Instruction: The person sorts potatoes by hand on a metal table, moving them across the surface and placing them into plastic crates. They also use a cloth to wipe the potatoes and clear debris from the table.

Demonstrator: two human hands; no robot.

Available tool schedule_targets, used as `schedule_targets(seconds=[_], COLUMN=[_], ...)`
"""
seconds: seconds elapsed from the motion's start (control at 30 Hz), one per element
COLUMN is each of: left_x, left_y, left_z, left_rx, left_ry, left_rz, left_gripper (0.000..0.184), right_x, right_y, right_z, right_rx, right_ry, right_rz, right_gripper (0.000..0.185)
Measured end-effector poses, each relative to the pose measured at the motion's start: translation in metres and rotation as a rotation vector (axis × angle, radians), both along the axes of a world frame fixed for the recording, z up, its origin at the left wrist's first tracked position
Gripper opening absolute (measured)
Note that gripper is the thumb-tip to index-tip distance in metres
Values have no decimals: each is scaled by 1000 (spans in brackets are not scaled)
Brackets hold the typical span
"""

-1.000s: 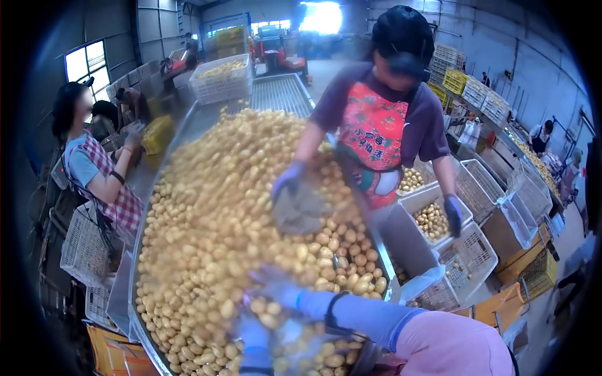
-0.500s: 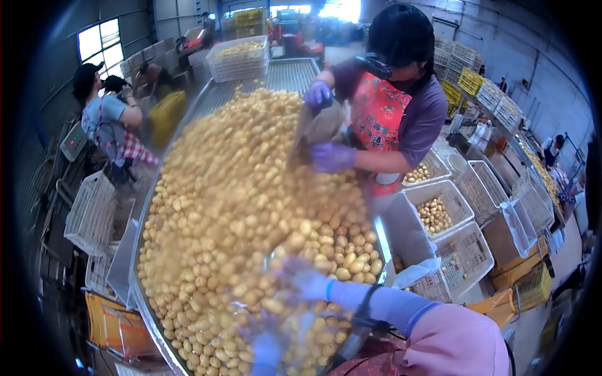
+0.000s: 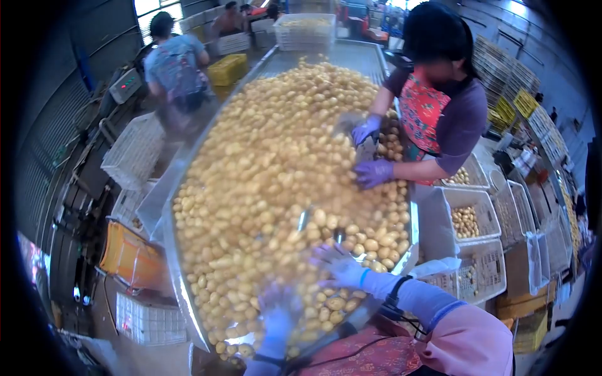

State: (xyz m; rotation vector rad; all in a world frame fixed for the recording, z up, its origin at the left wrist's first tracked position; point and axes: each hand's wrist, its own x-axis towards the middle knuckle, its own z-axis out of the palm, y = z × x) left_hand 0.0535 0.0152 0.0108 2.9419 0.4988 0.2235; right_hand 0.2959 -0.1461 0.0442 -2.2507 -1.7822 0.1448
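Small yellow potatoes (image 3: 276,175) cover a metal-edged sorting table (image 3: 179,282) in front of me. My left hand (image 3: 280,308), in a pale glove, lies on the near potatoes; it is blurred, but its fingers look stretched out with nothing held. To its upper right, my right hand (image 3: 342,266) rests palm down with spread fingers on the potatoes. Patches of the table's shiny surface show close to both hands. Across the right edge, a co-worker's purple-gloved hands (image 3: 374,173) hold a dark object low over the potatoes; its kind is unclear.
White crates (image 3: 473,216) with potatoes stand along the right side. Another white crate (image 3: 305,31) sits at the table's far end. On the left are a white basket (image 3: 133,150), an orange container (image 3: 132,255) and a person (image 3: 179,66) facing away.
My view has shifted, so the table appears farther right. The co-worker has lowered the dark object towards the potatoes. The person on the left has turned away. My hands stay over the near potatoes.
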Motion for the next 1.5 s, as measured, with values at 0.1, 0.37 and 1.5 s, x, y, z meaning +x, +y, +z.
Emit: schedule_targets(seconds=[0.1,0.37,1.5], left_x=[-63,-56,-17], left_y=[-15,-16,0], left_z=[33,-3,-31], left_rx=[-160,-89,-78], left_ry=[82,180,454], left_rz=[8,157,-43], left_gripper=[81,78,30], right_x=[-16,12,-68], right_y=[-20,1,86], right_z=[4,-63,-45], right_rx=[-56,-1,-134], right_ry=[5,-25,734], right_rz=[-13,130,-311], right_gripper=[70,63,22])
